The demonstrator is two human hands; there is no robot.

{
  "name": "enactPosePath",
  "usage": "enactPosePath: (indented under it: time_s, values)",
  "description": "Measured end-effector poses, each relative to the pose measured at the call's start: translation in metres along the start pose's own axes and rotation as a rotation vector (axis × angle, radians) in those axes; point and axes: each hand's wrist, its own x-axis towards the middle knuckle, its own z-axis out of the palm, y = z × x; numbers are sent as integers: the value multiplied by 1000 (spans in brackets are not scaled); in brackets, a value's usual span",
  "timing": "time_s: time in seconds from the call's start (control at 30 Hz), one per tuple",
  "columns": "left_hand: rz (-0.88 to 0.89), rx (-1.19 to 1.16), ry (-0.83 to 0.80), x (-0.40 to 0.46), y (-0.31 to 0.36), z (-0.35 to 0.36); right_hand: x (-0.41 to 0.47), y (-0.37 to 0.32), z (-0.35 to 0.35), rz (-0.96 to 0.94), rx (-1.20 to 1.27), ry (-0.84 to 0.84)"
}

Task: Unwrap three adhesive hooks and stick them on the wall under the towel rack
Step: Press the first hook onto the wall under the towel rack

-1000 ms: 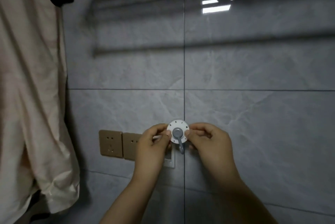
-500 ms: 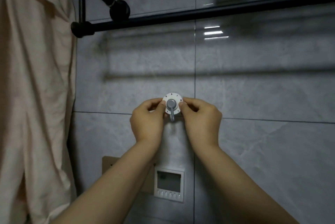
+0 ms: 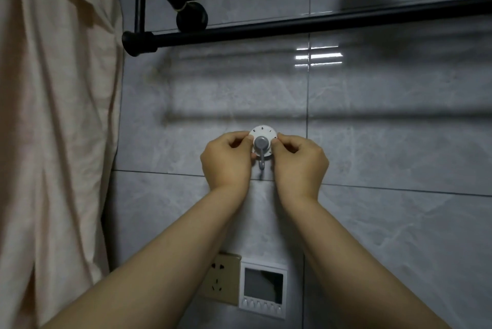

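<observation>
A round white adhesive hook, its flat disc printed with small black letters around the rim and fitted with a smooth grey knob and a curved grey hook hanging from the centre, is held against the wall of large glossy grey tiles with a faint marbled veining and thin dark grout lines. The disc is placed just left of a vertical grout line and just above a horizontal one, well below the towel rack, which is formed of matte black round tubes with a rounded end cap and a ball-shaped mount. The disc's left edge is pinched by the curled thumb and fingers of the left hand, and its right edge is pinched in the same way by the right hand; both hands are closed narrowly on the hook, knuckles turned toward the camera, with bare forearms raised from the near lower edge and converging upward. A soft, creased, pale peach cloth is hung at the left. Low on the wall, a gold-toned socket plate is seen touching a white rectangular control panel with a dark screen and a row of small buttons.
</observation>
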Motion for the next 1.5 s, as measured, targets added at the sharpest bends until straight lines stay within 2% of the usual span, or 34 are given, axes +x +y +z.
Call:
enactPosePath:
  time_s: [0.5, 0.83, 1.0, 1.07, 1.13, 1.27, 1.37, 1.5]
  values:
    - [27, 112, 55, 17, -9, -1, 8, -5, 8, -30, -71, -5]
    - [50, 35, 0, 26, -14, -1, 12, 0, 10, -85, -105, -24]
    - [90, 117, -90, 35, -10, -9, 25, -6, 6, -91, -191, -132]
    - [161, 196, -157, 35, -8, -13, 29, -10, 1, -142, -249, -176]
    - [352, 350, -226, 33, -9, -23, 30, -13, -5, -266, -333, -212]
    - [834, 668, -428, 27, -21, -52, 26, -9, -23, -802, -635, -395]
    - [920, 885, -591, 30, -28, -65, 24, -4, -34, -989, -805, -515]
    - [962, 1021, -636, 35, -29, -67, 29, -1, -40, -993, -1035, -578]
